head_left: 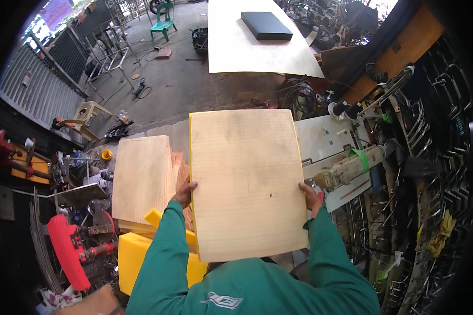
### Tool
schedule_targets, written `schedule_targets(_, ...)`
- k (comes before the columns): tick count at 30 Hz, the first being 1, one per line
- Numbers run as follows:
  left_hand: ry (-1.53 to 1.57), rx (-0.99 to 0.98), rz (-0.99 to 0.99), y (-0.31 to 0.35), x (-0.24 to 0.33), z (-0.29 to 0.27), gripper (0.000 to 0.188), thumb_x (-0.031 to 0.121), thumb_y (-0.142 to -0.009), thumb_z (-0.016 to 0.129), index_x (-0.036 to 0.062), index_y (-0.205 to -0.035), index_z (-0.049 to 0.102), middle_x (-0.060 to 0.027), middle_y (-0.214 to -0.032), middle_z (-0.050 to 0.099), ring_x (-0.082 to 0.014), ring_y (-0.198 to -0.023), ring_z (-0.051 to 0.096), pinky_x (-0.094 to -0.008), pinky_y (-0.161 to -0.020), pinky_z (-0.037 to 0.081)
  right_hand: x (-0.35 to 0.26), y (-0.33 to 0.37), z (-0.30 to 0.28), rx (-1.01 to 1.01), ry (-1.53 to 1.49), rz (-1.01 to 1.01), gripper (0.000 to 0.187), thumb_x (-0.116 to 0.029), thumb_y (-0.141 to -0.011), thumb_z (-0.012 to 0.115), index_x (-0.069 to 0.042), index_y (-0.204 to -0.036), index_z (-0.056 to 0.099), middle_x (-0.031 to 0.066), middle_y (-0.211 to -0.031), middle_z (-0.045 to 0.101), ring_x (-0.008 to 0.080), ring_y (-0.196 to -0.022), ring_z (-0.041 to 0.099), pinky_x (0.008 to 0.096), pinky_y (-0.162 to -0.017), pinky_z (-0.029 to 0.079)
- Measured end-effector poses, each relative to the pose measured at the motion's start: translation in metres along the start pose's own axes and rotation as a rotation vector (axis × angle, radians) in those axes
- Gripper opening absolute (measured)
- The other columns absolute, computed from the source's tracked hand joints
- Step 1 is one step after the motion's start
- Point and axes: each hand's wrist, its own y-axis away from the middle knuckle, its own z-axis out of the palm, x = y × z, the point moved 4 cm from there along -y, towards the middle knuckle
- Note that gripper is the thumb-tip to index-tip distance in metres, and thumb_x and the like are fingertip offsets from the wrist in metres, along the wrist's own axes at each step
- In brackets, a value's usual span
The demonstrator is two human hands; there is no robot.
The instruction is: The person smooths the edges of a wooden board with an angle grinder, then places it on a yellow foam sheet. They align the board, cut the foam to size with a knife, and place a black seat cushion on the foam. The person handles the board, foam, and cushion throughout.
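A large pale wooden board (247,178) with a yellow-painted edge is held up in front of me, its broad face toward the camera. My left hand (183,194) grips the left edge, thumb at the front and fingers mostly hidden behind. On the opposite edge my right hand (312,199) holds at about the same height, its fingers also partly hidden. To the left stands a stack of similar bare boards (142,178). Beside my left forearm sits a yellow block-like piece (133,260), partly covered by the green sleeve.
A table saw with a grey top (326,136) stands at the right, near a wall rack of clamps (452,105). A red machine (68,252) is at the lower left. Farther off are a white sheet (226,47) bearing a dark flat box (266,26), and a green chair (163,23).
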Motion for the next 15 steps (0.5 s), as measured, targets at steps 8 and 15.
schedule_targets(8, 0.163, 0.042, -0.070, -0.014, -0.011, -0.079, 0.095, 0.055, -0.085, 0.079, 0.0026, -0.158, 0.048, -0.0165, -0.144, 0.066, -0.0303, -0.128, 0.067, -0.0481, -0.106, 0.059, -0.051, -0.034, 0.065, 0.010, 0.063, 0.082, 0.099, -0.044, -0.084, 0.087, 0.000, -0.161, 0.043, 0.0161, -0.150, 0.060, 0.0255, -0.138, 0.058, 0.0401, -0.117, 0.046)
schedule_targets(15, 0.472, -0.048, 0.286, -0.077, 0.048, -0.062, 0.090, 0.053, -0.083, 0.079, 0.0007, -0.153, 0.055, -0.0179, -0.142, 0.068, -0.0348, -0.125, 0.069, -0.0503, -0.104, 0.061, -0.269, -0.040, 0.209, 0.176, 0.699, -0.251, 0.105, -0.045, -0.076, 0.096, 0.004, -0.154, 0.044, 0.0164, -0.140, 0.061, 0.0246, -0.132, 0.056, 0.0395, -0.114, 0.046)
